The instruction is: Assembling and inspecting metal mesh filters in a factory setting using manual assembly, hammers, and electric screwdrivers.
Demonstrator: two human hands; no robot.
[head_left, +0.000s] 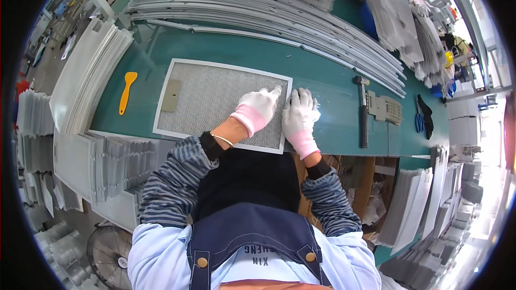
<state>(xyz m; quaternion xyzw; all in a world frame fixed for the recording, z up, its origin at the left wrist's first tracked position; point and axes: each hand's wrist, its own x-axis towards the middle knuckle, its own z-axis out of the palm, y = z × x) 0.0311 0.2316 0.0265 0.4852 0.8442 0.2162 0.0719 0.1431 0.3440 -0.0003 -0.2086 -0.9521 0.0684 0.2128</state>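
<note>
A mesh filter panel [215, 94] with a thin white metal frame lies flat on the green table, and a small beige plate [171, 95] rests on its left part. My left hand [257, 108], in a white glove with a pink cuff, is on the mesh near the right side. Its fingers are curled, the index finger reaching toward the upper right corner; anything inside them is hidden. Gloved alike, my right hand [300, 115] lies along the outside of the frame's right edge, fingers stretched out on the table and touching the frame.
A yellow scraper [127, 94] lies left of the panel. To the right are a hammer [364, 113], a grey calculator-like device [386, 108] and blue-handled scissors [419, 121]. Long metal strips [258, 19] are piled behind. Mesh sheets [88, 75] stand stacked at left. The green tabletop [333, 123] surrounds the panel.
</note>
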